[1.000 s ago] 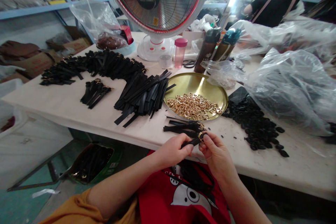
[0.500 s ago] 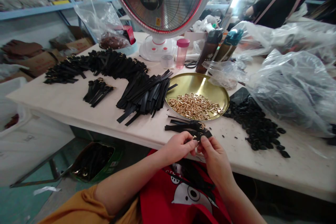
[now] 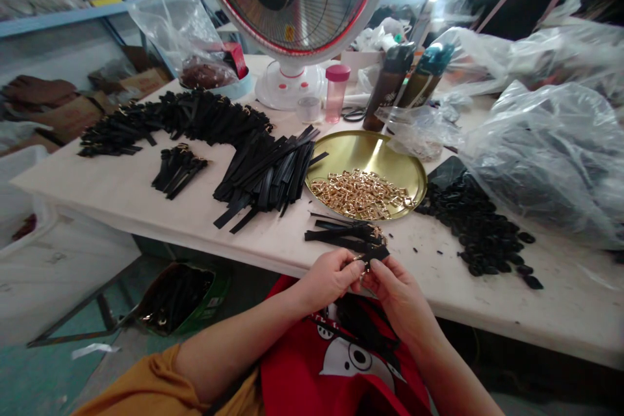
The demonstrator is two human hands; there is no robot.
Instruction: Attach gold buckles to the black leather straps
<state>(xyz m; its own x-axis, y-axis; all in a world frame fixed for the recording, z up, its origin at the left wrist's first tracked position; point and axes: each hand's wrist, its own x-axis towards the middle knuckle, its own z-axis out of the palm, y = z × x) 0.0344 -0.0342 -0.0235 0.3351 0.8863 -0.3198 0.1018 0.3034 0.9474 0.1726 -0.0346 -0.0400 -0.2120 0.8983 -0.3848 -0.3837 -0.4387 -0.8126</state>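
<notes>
My left hand (image 3: 327, 279) and my right hand (image 3: 397, 290) meet at the near table edge, fingers pinched together on a small gold buckle (image 3: 361, 264) with a black strap. Just beyond them lies a small bunch of finished black straps (image 3: 346, 236). A gold round tray (image 3: 385, 159) behind holds a heap of gold buckles (image 3: 358, 193). A fan of loose black straps (image 3: 266, 172) lies left of the tray. A pile of small black loops (image 3: 475, 224) lies to the right.
More strap piles (image 3: 178, 118) spread across the left of the white table (image 3: 121, 188). A fan heater (image 3: 292, 6), pink cup (image 3: 335, 92), two bottles (image 3: 390, 86) and clear plastic bags (image 3: 546, 156) stand behind. A box (image 3: 170, 299) of straps sits on the floor. Another person (image 3: 526, 0) is far right.
The strap that stuck out between my hands a second ago is now drawn in, and both hands have closed tighter around the buckle. The hands stay at the table edge.
</notes>
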